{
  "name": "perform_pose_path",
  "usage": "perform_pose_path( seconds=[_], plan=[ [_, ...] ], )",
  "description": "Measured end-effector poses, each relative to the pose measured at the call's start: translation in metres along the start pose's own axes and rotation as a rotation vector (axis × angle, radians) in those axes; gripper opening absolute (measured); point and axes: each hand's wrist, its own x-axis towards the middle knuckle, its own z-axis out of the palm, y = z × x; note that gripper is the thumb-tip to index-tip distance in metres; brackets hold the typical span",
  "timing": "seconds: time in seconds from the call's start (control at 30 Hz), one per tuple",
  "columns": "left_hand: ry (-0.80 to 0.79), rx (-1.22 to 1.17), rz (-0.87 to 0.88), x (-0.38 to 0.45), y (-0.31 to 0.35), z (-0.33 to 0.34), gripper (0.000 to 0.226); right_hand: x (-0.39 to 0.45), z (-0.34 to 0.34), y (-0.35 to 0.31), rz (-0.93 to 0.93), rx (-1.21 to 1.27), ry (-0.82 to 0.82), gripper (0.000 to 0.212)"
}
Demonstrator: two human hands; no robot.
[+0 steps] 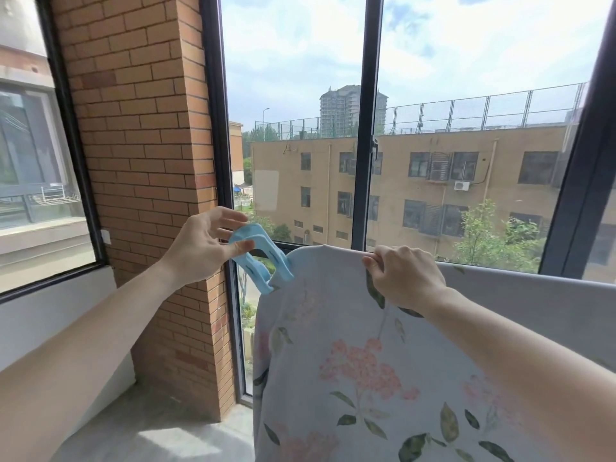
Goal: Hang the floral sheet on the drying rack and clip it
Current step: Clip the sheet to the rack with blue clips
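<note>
The floral sheet, pale blue with pink flowers and green leaves, hangs draped over a rail that it hides. A large light-blue clip sits at the sheet's top left corner, its jaws against the fabric edge. My left hand holds the clip's handle end between thumb and fingers. My right hand pinches the top fold of the sheet a little to the right of the clip.
A brick pillar stands to the left. Dark-framed windows lie straight behind the sheet, with buildings and trees outside. A white sill and concrete ledge run along the lower left.
</note>
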Motion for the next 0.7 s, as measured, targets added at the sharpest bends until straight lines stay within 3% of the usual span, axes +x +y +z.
perform_pose_path(
  seconds=[0.3,0.5,0.7],
  plan=[
    [0.189,-0.088,-0.066,0.011,-0.010,0.003,0.024,-0.002,0.000,-0.003,0.005,-0.002,-0.001,0.039],
    [0.186,-0.164,-0.044,0.023,-0.009,0.011,0.036,-0.004,0.000,-0.002,0.017,0.012,-0.006,0.038],
    [0.072,-0.188,-0.026,0.035,-0.005,0.022,0.037,-0.005,-0.001,-0.004,0.009,0.022,0.015,0.037]
  ],
)
